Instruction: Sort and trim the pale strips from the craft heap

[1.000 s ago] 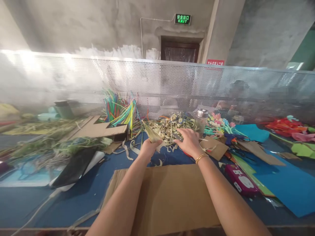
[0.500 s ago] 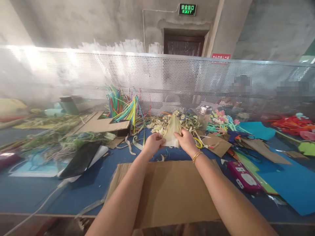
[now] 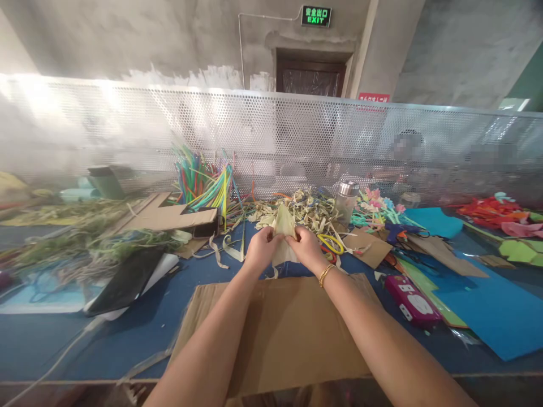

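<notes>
A pale yellow-green husk-like leaf (image 3: 283,226) stands upright between my two hands above the blue table. My left hand (image 3: 262,249) pinches its left edge and my right hand (image 3: 306,247), with a gold bracelet at the wrist, pinches its right edge. The fingers of both hands meet near the leaf's middle. Just behind lies a heap of cut leaf strips (image 3: 305,209). A brown cardboard sheet (image 3: 280,330) lies under my forearms.
Coloured straws (image 3: 203,186) fan up at the back left beside a cardboard piece (image 3: 169,217). A glass jar (image 3: 344,202), yellow-handled scissors (image 3: 331,244), a pink box (image 3: 410,301) and blue paper (image 3: 492,308) lie to the right. A perforated metal screen (image 3: 271,135) runs behind.
My right hand left the strip heap and joined my left hand on the leaf. Both hands have since drawn closer together, narrowing the leaf between them.
</notes>
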Available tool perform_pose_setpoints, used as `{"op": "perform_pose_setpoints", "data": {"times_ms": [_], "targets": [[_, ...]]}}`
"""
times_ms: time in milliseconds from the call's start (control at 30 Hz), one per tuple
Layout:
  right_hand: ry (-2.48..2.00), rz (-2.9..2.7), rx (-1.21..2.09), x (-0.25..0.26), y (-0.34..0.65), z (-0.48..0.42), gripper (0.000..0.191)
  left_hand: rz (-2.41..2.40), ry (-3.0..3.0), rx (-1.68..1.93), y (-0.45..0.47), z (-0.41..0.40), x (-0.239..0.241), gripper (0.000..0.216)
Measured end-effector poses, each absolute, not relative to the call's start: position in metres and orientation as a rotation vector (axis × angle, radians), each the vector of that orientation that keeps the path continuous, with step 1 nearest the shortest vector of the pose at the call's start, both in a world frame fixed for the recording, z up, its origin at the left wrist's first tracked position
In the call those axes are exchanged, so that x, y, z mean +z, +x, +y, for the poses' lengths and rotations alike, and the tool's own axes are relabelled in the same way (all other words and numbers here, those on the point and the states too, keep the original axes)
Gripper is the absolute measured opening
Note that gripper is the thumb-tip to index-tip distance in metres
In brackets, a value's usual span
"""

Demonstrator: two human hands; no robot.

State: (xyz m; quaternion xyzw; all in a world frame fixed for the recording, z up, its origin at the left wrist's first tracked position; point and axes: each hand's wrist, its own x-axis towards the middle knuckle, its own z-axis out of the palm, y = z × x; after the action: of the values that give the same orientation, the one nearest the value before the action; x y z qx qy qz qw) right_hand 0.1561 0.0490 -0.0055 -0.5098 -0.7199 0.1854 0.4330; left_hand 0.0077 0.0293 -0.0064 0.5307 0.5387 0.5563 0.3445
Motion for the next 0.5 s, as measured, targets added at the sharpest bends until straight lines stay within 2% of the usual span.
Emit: {"op": "perform_pose_setpoints", "data": {"times_ms": [133, 333, 500], "targets": [[-1.260, -1.654, 0.572, -0.0085, 0.1578, 0.0510, 0.019, 1.299, 1.315, 1.513, 0.0053, 0.0350, -0.0115, 0.020], [-1.095, -1.594, 0.876, -0.0123, 0.1585, 0.0520, 0.033, 1.198, 1.350, 1.431, 0.0061, 0.0357, -0.0141, 0.022], [-1.160, -1.652, 0.737, -0.0112, 0.1603, 0.0537, 0.025, 1.241, 1.370, 1.411, 0.0059, 0.0299, -0.0093, 0.019]]}}
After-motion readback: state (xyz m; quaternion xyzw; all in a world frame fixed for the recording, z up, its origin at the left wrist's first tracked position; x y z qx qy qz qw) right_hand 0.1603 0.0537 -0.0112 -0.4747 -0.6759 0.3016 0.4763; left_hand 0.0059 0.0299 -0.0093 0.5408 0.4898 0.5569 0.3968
